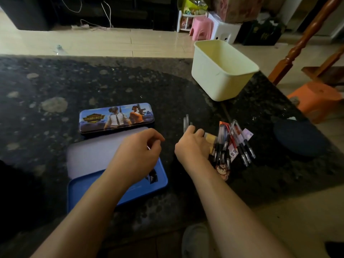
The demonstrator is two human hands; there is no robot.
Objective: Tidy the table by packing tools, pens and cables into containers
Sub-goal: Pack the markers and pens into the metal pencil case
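- The right hand (pixel 191 144) is grasping clear pens (pixel 186 121) beside the pen pile (pixel 234 144).
- The left hand (pixel 137 153) is hovering over the open pencil case (pixel 83 190), fingers relaxed, empty.

On the dark speckled stone bench (pixel 111 81), a closed printed tin pencil case (pixel 116 117) lay left of centre, with an open blue tin pencil case (pixel 119 194) just near of it. A heap of black-gripped pens (pixel 234 144) lay to their right, and a dark round disc (pixel 297 138) lay farther right. A cream plastic tub (pixel 221 71) stood at the far right. The right hand (pixel 191 144), between the cases and the heap, held clear plastic pens (pixel 186 121).
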